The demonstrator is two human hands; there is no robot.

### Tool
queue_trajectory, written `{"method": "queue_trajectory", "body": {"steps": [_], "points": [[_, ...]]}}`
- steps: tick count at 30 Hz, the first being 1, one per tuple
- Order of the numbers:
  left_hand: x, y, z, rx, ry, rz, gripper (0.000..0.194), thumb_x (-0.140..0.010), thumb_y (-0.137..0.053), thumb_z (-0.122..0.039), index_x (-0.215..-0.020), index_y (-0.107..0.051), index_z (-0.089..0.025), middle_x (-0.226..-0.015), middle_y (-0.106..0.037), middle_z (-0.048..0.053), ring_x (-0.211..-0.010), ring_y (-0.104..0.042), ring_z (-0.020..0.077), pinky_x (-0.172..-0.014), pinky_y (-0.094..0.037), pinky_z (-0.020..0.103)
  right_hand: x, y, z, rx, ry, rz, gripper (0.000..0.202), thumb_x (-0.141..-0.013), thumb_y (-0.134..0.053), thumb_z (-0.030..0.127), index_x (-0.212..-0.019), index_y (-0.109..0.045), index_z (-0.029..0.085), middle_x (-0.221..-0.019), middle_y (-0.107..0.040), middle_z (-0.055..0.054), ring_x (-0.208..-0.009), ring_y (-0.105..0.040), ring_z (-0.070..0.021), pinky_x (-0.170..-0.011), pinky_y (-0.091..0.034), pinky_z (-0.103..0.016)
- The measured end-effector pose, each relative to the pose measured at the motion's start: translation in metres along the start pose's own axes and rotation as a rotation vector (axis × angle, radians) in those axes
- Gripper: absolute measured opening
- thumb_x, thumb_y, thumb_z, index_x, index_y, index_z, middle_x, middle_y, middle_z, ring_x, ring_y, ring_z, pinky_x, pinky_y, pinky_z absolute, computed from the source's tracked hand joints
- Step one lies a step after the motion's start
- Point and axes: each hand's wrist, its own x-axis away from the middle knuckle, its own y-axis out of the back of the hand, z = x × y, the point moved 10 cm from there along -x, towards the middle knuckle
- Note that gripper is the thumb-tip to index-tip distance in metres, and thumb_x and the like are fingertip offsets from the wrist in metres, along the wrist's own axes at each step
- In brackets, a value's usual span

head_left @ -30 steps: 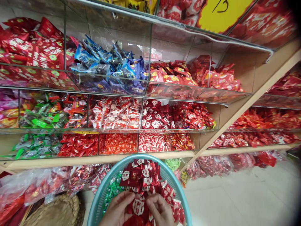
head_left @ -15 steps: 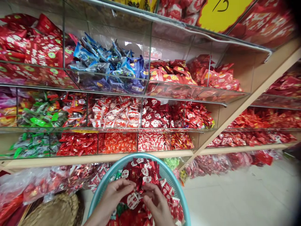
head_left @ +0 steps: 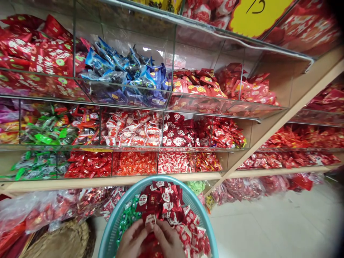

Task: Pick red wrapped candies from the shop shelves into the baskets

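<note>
A teal plastic basket [head_left: 108, 218] at the bottom centre holds dark red packets [head_left: 172, 195], green-wrapped candies [head_left: 127, 216] on its left and red-and-white candies [head_left: 193, 233] on its right. Over it, my left hand [head_left: 133, 238] and my right hand [head_left: 168, 240] come together, fingers closed from both sides on one dark red packet [head_left: 150, 220] with a white label. The lower parts of both hands run out of the frame.
Clear-fronted shelves [head_left: 129, 98] of wrapped candies rise ahead, with a slanting wooden post [head_left: 285, 107] at right. Plastic bags of candy [head_left: 45, 208] lie beneath. A woven basket [head_left: 61, 240] stands at lower left, beside the pale tiled floor [head_left: 258, 218].
Both hands have moved down and closer together, and now pinch a packet between them. More green candies show at the basket's left side.
</note>
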Motion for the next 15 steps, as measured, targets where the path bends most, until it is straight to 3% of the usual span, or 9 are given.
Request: {"method": "queue_trajectory", "body": {"steps": [3, 8, 12, 15], "points": [[-0.009, 0.017, -0.024, -0.036, -0.061, -0.124, 0.046, -0.052, -0.079, -0.031, -0.092, -0.062, -0.017, -0.101, -0.065, 0.009, -0.093, -0.062, 0.0236, -0.069, -0.054, 0.028, -0.001, 0.009, 0.011, 0.055, 0.063, -0.047, 0.043, -0.070, -0.058, 0.056, -0.091, -0.065, 0.019, -0.080, -0.064, -0.005, -0.073, -0.059, -0.0173, -0.065, -0.046, -0.025], [-0.045, 0.023, -0.071, -0.229, -0.240, -0.162, 0.057, -0.054, -0.076, -0.039, -0.101, -0.054, -0.015, -0.076, -0.066, 0.003, -0.073, -0.064, 0.0178, -0.058, -0.052, 0.025, -0.001, 0.034, 0.009, 0.069, 0.008, -0.087, 0.041, -0.071, -0.057, 0.055, -0.058, -0.050, 0.017, -0.043, -0.047, 0.003, -0.040, -0.040, -0.0083, -0.040, -0.031, -0.019], [-0.070, 0.020, -0.078, -0.315, -0.308, -0.149, 0.057, -0.053, -0.074, -0.044, -0.096, -0.050, -0.015, -0.063, -0.062, -0.002, -0.060, -0.061, 0.0145, -0.052, -0.050, 0.023, 0.005, 0.057, 0.017, 0.116, 0.062, -0.229, 0.048, -0.070, -0.056, 0.058, -0.046, -0.041, 0.019, -0.036, -0.037, 0.005, -0.035, -0.032, -0.0071, -0.038, -0.027, -0.020], [-0.073, 0.029, -0.077, -0.348, -0.364, -0.198, 0.055, -0.052, -0.074, -0.047, -0.092, -0.051, -0.016, -0.057, -0.059, -0.004, -0.054, -0.059, 0.0136, -0.047, -0.047, 0.022, 0.007, 0.066, 0.012, 0.091, 0.024, -0.274, 0.056, -0.073, -0.050, 0.060, -0.037, -0.035, 0.020, -0.029, -0.030, 0.004, -0.031, -0.027, -0.0067, -0.037, -0.025, -0.022]]}}
